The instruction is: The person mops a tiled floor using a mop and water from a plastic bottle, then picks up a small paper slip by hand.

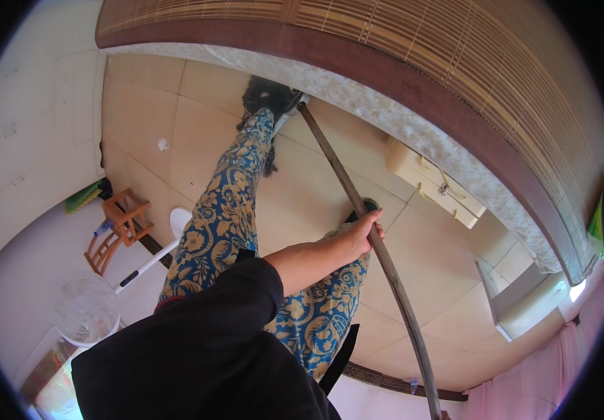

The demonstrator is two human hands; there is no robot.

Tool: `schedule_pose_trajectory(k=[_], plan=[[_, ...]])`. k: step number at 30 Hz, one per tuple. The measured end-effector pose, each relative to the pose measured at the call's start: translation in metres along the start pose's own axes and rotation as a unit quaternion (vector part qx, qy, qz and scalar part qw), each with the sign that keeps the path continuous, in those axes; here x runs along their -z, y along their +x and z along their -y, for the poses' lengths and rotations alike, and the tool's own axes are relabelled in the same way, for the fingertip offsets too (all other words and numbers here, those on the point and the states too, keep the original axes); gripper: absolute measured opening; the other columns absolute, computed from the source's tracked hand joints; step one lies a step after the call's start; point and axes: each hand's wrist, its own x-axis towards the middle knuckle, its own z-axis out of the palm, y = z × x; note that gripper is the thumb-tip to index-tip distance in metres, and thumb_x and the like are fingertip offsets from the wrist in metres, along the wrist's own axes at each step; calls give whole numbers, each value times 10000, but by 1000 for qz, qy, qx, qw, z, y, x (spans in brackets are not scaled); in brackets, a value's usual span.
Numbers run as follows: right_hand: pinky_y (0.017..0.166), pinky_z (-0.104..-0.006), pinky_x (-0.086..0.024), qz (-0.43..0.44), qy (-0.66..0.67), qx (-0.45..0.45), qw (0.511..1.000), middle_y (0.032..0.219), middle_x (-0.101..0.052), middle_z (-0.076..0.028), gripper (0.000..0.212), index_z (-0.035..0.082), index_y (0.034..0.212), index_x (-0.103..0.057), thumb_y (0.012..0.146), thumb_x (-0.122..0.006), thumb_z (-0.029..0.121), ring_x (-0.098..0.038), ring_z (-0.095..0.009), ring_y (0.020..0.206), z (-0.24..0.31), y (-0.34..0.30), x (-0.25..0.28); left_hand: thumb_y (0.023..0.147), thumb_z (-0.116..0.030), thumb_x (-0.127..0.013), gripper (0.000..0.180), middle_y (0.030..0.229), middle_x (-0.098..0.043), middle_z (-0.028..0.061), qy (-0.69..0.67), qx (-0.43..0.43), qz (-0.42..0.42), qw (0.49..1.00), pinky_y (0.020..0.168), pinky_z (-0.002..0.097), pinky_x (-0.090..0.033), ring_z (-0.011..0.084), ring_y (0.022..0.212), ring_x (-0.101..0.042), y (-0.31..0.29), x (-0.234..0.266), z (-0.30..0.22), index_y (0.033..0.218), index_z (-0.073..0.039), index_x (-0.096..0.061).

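Note:
My left hand [366, 235] is wrapped round the wooden handle of a mop, about midway along it. The mop handle [337, 164] slants from the floor at the upper middle down to the lower right. Its dark stringy mop head [263, 96] lies by my left foot, close to the bed's underside, and partly hides that foot. At the lower edge, a sliver of my right hand [446, 415] shows against the handle's upper end; most of it is out of the picture. A dark shoe [363, 208] on my right foot stands beside the handle.
A bed with a slatted mat [414, 35] overhangs the floor ahead. Under its edge sits a cream box [435, 182] with rope handles. To the left are a white cabinet [29, 126], a small wooden chair [127, 217], a fan [85, 308] and crumpled tissue [163, 144].

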Motion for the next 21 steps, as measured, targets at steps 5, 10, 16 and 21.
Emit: schedule_pose_trajectory(k=[5,10,16,21], plan=[[528,-368,-442,-45,-20,19,999,667,-580,-134,287,109,957,-541,688,-545,211,-559,-242,567,1,-10,-35,675,-324,-689,334,537,-422,2,-6,-15,-25,1000,466,348,-391,159,455,-443,-9,15,27,682,-152,-403],[559,-363,-456,43,55,-76,995,700,-590,-136,351,97,1000,-533,686,-575,248,-572,-242,620,-126,-44,-78,668,-348,-695,320,546,-457,10,17,47,-63,997,431,301,-396,150,450,-472,-23,31,102,767,-159,-455],[640,-378,-466,82,-107,-165,977,772,-607,-165,440,92,1053,-521,660,-602,272,-592,-278,727,-198,-146,-55,685,-335,-685,318,574,-463,13,-31,203,-76,976,428,293,-417,154,462,-484,-63,43,187,801,-131,-471],[653,-386,-462,82,-124,-238,960,800,-600,-178,413,82,1021,-538,650,-589,256,-582,-303,744,-179,-181,2,681,-276,-675,284,563,-435,11,-26,222,-124,967,494,325,-394,154,473,-456,-77,23,183,758,-124,-448]])
